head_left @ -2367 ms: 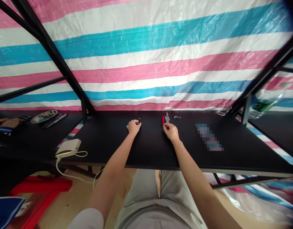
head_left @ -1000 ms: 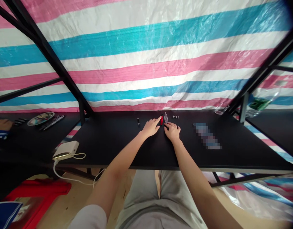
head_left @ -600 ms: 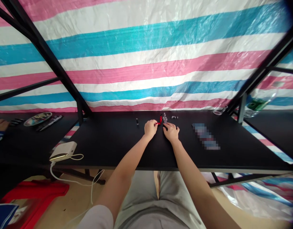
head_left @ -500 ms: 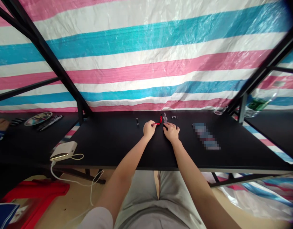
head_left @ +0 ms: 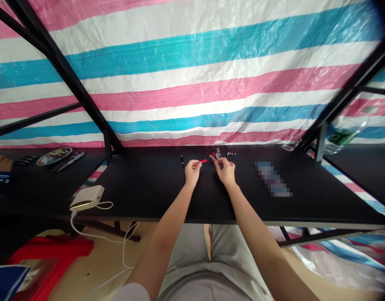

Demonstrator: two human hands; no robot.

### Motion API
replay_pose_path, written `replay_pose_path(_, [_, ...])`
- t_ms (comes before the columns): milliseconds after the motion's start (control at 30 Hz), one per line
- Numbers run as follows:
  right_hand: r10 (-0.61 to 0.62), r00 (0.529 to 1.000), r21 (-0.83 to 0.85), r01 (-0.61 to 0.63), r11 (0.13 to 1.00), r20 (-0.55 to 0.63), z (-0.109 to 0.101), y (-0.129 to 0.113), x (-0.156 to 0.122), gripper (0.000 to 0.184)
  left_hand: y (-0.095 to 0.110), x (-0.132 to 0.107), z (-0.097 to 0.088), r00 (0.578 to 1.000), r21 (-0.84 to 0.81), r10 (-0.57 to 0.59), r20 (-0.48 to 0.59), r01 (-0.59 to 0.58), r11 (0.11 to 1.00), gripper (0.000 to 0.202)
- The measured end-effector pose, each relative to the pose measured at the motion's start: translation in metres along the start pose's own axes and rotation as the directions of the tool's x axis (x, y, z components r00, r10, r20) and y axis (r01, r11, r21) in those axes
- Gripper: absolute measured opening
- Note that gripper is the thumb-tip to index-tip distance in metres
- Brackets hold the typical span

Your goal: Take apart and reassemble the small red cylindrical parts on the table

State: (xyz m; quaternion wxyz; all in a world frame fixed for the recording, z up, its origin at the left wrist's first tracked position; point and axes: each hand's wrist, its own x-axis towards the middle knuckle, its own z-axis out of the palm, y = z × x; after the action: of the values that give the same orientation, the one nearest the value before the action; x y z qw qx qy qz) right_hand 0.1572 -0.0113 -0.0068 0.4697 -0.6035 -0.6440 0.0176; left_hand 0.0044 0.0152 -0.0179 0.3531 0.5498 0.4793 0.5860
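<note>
- Mid-table, over the black tabletop [head_left: 142, 184]: left hand [head_left: 191, 171] pinches a slim red cylinder [head_left: 203, 161] between thumb and fingertips, free end pointing at the right hand.
- Right hand [head_left: 226, 170] grips a translucent tube [head_left: 213, 158] by its near end, fingertips only; far end slants toward the tarp and the left. Tube and red cylinder are near each other, not touching.
- Step, my read: one part picked up per hand, free ends brought close, nothing joined.
- Next move probably calls for a steady fingertip pinch in both hands. If the ends are to meet, they need lining up; right now they sit at an angle.
- Just behind the tube: red parts [head_left: 213, 154], with clear parts [head_left: 218, 152] beside them. Looks easy to knock.
- Right of those: row of small shiny parts [head_left: 231, 154], too small to identify.
- Left of left hand, apart: short black piece [head_left: 181, 159], standing or lying, can't tell.
</note>
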Motion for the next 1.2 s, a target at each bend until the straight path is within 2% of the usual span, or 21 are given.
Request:
replay_pose_path(133, [-0.052,0.996,0.028,0.05,0.998,0.077,0.003,0.001,-0.001,0.025,0.004,-0.001,0.0,1.0,-0.037,0.003,-0.018,-0.003,0.999,0.012])
replay_pose_path(333, [-0.042,0.99,0.041,0.037,0.998,0.137,0.004,0.002,-0.002,0.026,0.007,-0.002,-0.001,1.0,-0.023,-0.001,-0.021,0.001,1.0,0.012])
replay_pose_path(600, [-0.071,0.987,0.005,0.071,0.997,0.146,0.006,0.007,-0.001,0.026,0.001,0.0,-0.001,0.998,-0.057,0.027,-0.049,-0.03,0.998,0.015])
replay_pose_path(767, [-0.109,0.984,0.021,0.107,0.994,0.141,0.006,0.007,0.0,0.026,0.002,0.001,0.0,0.996,0.004,0.044,-0.072,-0.044,0.999,0.021])
replay_pose_path(867, [-0.114,0.984,0.02,0.113,0.993,0.137,0.005,0.006,0.0,0.027,0.004,-0.002,0.001,0.995,0.075,0.097,0.028,-0.099,0.992,0.033])
replay_pose_path(967, [-0.108,0.987,0.02,0.106,0.994,0.121,0.005,0.006,0.0,0.028,0.005,-0.006,0.003,0.972,0.149,0.172,0.162,-0.196,0.969,0.051])
replay_pose_path(1100, [-0.097,0.99,0.031,0.094,0.995,0.1,0.005,0.006,-0.001,0.029,0.001,-0.01,0.005,0.919,0.216,0.275,0.281,-0.34,0.915,0.052])
replay_pose_path(1200, [-0.092,0.991,0.036,0.089,0.995,0.093,0.006,0.005,-0.001,0.029,0.001,-0.012,0.005,0.898,0.257,0.305,0.318,-0.391,0.884,0.053])
